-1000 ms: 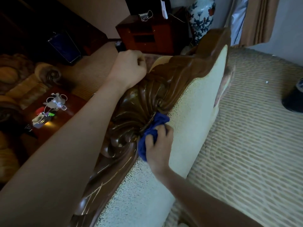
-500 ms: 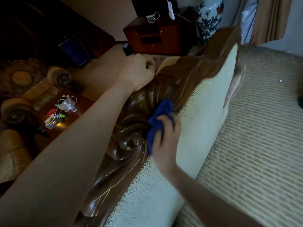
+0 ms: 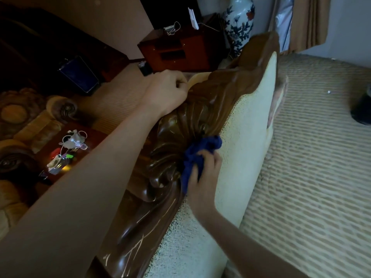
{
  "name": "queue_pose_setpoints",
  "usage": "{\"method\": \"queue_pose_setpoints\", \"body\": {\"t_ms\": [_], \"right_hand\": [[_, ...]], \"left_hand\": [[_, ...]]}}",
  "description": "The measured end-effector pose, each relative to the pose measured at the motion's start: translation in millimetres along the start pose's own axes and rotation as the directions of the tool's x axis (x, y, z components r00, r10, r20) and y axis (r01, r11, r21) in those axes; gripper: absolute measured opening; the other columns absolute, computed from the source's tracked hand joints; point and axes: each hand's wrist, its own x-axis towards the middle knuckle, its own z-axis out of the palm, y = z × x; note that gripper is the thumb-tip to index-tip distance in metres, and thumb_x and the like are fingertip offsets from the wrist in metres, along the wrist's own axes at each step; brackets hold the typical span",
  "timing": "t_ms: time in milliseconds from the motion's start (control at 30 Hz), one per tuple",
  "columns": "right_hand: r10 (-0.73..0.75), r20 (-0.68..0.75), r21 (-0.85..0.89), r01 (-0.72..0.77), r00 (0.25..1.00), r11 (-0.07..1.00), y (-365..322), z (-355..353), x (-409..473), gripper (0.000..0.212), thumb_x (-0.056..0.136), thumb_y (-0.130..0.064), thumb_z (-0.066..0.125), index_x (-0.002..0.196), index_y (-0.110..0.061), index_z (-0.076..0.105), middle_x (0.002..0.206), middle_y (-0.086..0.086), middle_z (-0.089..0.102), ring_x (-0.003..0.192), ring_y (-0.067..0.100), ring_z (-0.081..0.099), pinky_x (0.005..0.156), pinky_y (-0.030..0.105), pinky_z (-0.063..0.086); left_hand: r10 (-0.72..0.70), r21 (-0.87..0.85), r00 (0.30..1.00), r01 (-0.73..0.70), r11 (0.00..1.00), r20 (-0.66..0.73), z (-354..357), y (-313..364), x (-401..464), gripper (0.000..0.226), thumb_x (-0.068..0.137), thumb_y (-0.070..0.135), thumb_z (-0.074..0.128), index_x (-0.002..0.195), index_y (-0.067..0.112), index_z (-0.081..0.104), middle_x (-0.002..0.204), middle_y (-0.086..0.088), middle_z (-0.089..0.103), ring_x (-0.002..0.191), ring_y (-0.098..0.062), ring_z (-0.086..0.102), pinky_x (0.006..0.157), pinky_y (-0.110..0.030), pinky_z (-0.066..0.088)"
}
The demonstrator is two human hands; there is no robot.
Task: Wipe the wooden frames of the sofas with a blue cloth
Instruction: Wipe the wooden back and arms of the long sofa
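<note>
Right hand (image 3: 202, 173) clutching bunched blue cloth (image 3: 197, 155), pressed against carved wooden frame (image 3: 166, 157) beside cream upholstery (image 3: 247, 137); cloth more spread than half a second ago. Left hand (image 3: 167, 91) curled over frame's top, unmoved.

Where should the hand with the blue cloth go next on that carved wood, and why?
Probably along the next groove, sweeping outward from the shell's centre. The right hand holds the blue cloth bunched against the carved wooden frame where the ridges meet, at the edge of the cream upholstery. The left hand grips the frame's top, steadying it, and many ridges fan away from there.
</note>
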Motion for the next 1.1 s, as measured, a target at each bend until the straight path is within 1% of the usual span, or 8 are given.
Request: {"method": "queue_pose_setpoints", "body": {"t_ms": [133, 400, 533, 633, 767, 867, 967, 1100], "right_hand": [[0.148, -0.135, -0.067, -0.158, 0.98, 0.985, 8, -2, 94, 0.027, 0.087, 0.002, 0.049, 0.112, -0.006, 0.056, 0.12, 0.016, 0.046, 0.112, 0.032, 0.046, 0.099, 0.039, 0.035], [-0.024, 0.013, 0.112, 0.023, 1.0, 0.993, -33, 2, -25, 0.033, 0.087, -0.03, 0.042, 0.119, -0.035, 0.051, 0.13, -0.006, 0.037, 0.124, 0.019, 0.041, 0.103, 0.043, 0.039], [-0.148, -0.056, 0.089, 0.153, 0.987, 0.984, -54, 6, 27, 0.034, 0.089, -0.022, 0.044, 0.12, -0.024, 0.057, 0.131, 0.002, 0.041, 0.123, 0.022, 0.041, 0.104, 0.035, 0.034], [-0.213, -0.036, 0.066, 0.215, 0.976, 0.974, -85, 12, 82, 0.036, 0.087, -0.016, 0.048, 0.12, -0.014, 0.063, 0.132, 0.008, 0.048, 0.122, 0.023, 0.041, 0.103, 0.027, 0.029], [-0.38, 0.062, 0.013, 0.38, 0.923, 0.925, -99, 9, 86, 0.037, 0.082, -0.02, 0.047, 0.11, -0.013, 0.069, 0.121, 0.007, 0.059, 0.117, 0.026, 0.045, 0.103, 0.043, 0.036], [-0.537, 0.14, -0.011, 0.544, 0.832, 0.839, -85, -7, 45, 0.03, 0.079, -0.012, 0.052, 0.101, -0.011, 0.072, 0.118, 0.006, 0.062, 0.12, 0.024, 0.041, 0.106, 0.039, 0.033], [-0.7, 0.3, -0.109, 0.752, 0.648, 0.65, -79, -15, 35, 0.026, 0.077, -0.015, 0.056, 0.096, -0.014, 0.074, 0.11, 0.006, 0.066, 0.113, 0.035, 0.051, 0.1, 0.045, 0.038], [-0.707, 0.355, -0.306, 0.791, 0.611, 0.53, -109, 2, 78, 0.025, 0.078, -0.031, 0.055, 0.086, -0.02, 0.075, 0.095, 0.002, 0.068, 0.098, 0.028, 0.056, 0.094, 0.044, 0.041]], "left_hand": [[0.004, -0.029, 1.0, -0.005, 1.0, -0.027, 0, -2, 1, 0.026, 0.092, 0.01, 0.043, 0.098, 0.011, 0.068, 0.082, 0.003, 0.061, 0.058, -0.002, 0.047, 0.049, -0.006, 0.037], [0.016, -0.064, 1.0, -0.016, 0.998, 0.005, 1, -4, 3, 0.028, 0.094, 0.009, 0.041, 0.103, 0.012, 0.068, 0.078, 0.007, 0.057, 0.057, -0.002, 0.046, 0.044, -0.004, 0.032], [0.022, -0.077, 0.994, -0.03, 0.997, -0.104, 2, -5, 3, 0.027, 0.093, 0.009, 0.041, 0.098, 0.012, 0.067, 0.092, 0.002, 0.062, 0.074, -0.006, 0.054, 0.058, -0.009, 0.037], [-0.049, -0.198, 0.975, 0.006, 0.98, -0.215, 1, -13, 4, 0.026, 0.092, 0.005, 0.042, 0.075, 0.014, 0.06, 0.076, 0.004, 0.058, 0.069, -0.006, 0.051, 0.059, -0.015, 0.036], [-0.372, -0.72, 0.895, 0.088, 0.688, -0.246, -5, -27, 5, 0.037, 0.092, -0.001, 0.041, 0.064, 0.018, 0.056, 0.068, 0.003, 0.055, 0.069, -0.01, 0.052, 0.068, -0.023, 0.045], [-0.425, -0.861, 0.883, 0.051, 0.506, -0.197, -12, -27, -2, 0.039, 0.091, -0.007, 0.032, 0.073, 0.012, 0.061, 0.074, -0.003, 0.061, 0.072, -0.011, 0.059, 0.067, -0.017, 0.05], [-0.489, -0.951, 0.868, 0.076, 0.299, -0.084, -22, -29, -7, 0.035, 0.089, -0.005, 0.036, 0.079, 0.01, 0.065, 0.07, -0.003, 0.067, 0.074, -0.014, 0.065, 0.063, -0.019, 0.051], [-0.478, -0.958, 0.877, 0.098, 0.268, -0.044, -39, -45, -15, 0.033, 0.088, -0.005, 0.036, 0.08, 0.01, 0.065, 0.067, 0.001, 0.068, 0.075, -0.013, 0.067, 0.066, -0.019, 0.053]]}}
